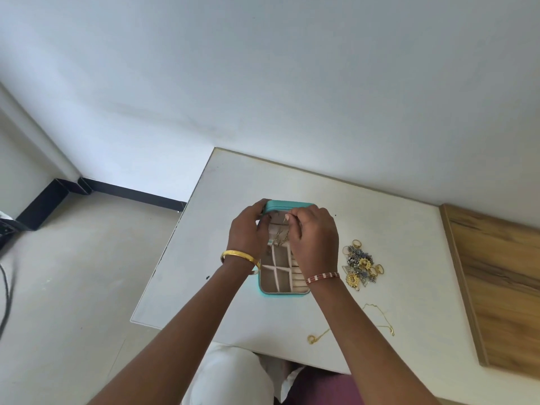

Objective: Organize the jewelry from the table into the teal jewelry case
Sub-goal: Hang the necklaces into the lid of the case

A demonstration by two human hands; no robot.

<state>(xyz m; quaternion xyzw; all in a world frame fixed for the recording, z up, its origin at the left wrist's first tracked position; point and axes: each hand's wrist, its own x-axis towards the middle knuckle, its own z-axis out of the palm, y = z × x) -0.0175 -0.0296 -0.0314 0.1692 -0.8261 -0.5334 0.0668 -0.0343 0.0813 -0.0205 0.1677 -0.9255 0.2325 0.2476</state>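
Observation:
The teal jewelry case (pixel 264 291) stands open on the white table (pixel 233 176), its beige compartments showing. My left hand (pixel 248 232) grips the left edge of the raised lid. My right hand (pixel 314 238) pinches the top of a thin gold chain (pixel 281 238) against the inside of the lid, and the chain hangs down between my hands. A heap of gold and silver jewelry (pixel 361 266) lies to the right of the case. A gold necklace (pixel 382 317) and a gold ring on a chain (pixel 312 339) lie near the table's front edge.
A wooden panel (pixel 496 285) borders the table on the right. The white wall rises behind the table. On the left is the floor with a black skirting strip (pixel 131 194) and dark cables (pixel 7 293). My lap shows below the table edge.

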